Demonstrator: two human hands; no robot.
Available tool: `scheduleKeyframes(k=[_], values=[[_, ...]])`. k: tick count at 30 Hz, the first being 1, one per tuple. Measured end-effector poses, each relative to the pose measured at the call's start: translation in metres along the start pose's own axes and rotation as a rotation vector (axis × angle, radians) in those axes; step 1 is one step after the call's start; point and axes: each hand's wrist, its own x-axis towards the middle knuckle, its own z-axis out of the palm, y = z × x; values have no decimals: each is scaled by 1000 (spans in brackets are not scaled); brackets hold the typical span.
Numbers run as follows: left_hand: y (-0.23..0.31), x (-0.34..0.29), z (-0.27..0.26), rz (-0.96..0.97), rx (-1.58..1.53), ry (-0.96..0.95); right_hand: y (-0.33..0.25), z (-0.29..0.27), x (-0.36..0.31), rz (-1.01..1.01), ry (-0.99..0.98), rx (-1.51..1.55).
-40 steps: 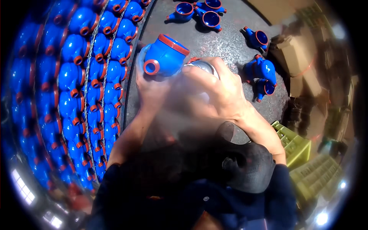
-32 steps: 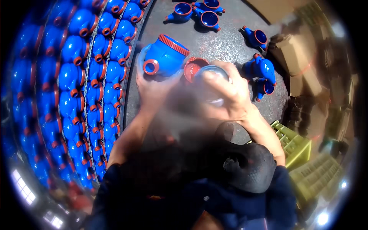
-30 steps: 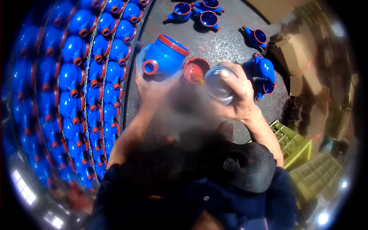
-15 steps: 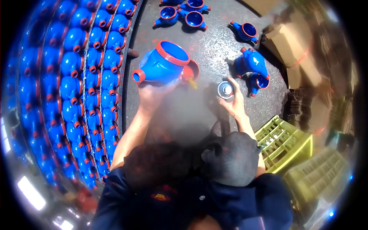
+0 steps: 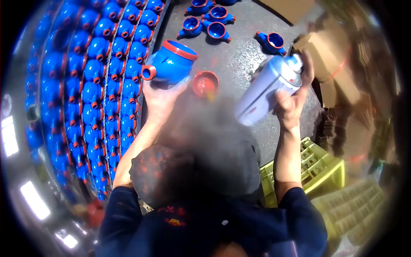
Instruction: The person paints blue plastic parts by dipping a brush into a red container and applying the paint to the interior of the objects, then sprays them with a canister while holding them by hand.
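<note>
In the head view, the work appears well advanced: many rows of blue housings (image 5: 92, 92) with red-rimmed ports fill the rack on the person's left, all seemingly finished, while only a few loose housings (image 5: 209, 21) lie open side up on the dark table (image 5: 244, 64) further off, and these look as if they remain to be handled. Judging by the red rim and red port on the housing (image 5: 171, 64) in hand, its painting looks largely done, though the far side is hidden. The left hand (image 5: 160, 96) is raised in front of the person, cupped under this housing, fingers spread around its lower body in a firm grasp; the housing sits tilted, its wide red-rimmed mouth turned up and to the right, its small red port toward the rack. Just right of it, low and near the table, sits a small red cup (image 5: 205, 82), apart from both hands. The right hand (image 5: 291, 103) is wrapped around a white spray can (image 5: 269, 88), holding it aslant, with one finger reaching up over the top end near the nozzle; whether it presses there I cannot tell. A grey haze blurs the middle of the picture below the hands. A yellow crate (image 5: 317, 167) stands low at the person's right, with cardboard boxes (image 5: 329, 55) beyond the table.
</note>
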Motion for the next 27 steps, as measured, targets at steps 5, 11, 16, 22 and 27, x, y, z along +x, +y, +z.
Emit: scheduleKeyframes(k=[5,11,16,22,27], values=[[31,1,1,9,-59,17,7,-10,34,159,-431,613],[15,3,12,34,-55,79,-22,40,-22,-559,-661,32],[-2,6,23,100,-21,46,-15,48,-19,-625,-784,-194],[-3,9,33,214,-21,6,-14,55,-17,-531,-778,-228],[-2,11,35,206,-23,-19,-13,51,-19,-493,-779,-251]])
